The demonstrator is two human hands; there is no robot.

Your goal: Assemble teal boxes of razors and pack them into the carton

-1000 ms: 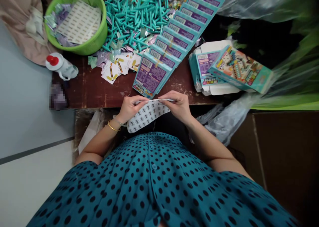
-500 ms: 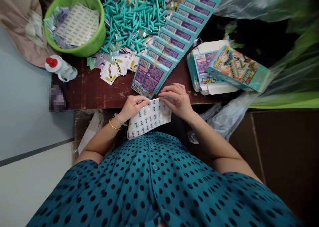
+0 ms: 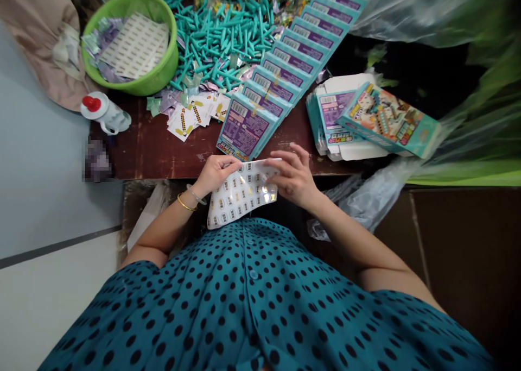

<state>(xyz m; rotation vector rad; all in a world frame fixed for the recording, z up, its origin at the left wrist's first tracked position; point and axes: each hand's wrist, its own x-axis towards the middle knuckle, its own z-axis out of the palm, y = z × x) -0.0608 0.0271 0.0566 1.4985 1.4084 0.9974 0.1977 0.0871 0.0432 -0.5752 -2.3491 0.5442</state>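
Observation:
A white sheet of small round stickers, printed in rows with some shiny gold patches, slants in front of my body. My left hand is closed on its upper left edge, thumb on top. At the sheet's right end is my right hand, its fingers spread apart over the upper right corner; whether a loose sticker clings to a fingertip cannot be made out. Just beyond the sheet, the nearest of a row of teal and purple boxes lies with its barcode face up.
A green basket of wrappers and another sheet stands at the left back, near a white bottle with a red cap. Teal plastic sticks are heaped behind printed cards. Stacked boxes and clear plastic film lie right.
My right hand's fingers have spread from a pinch at the sheet's top edge and shifted slightly down over its right corner. My left hand keeps its hold.

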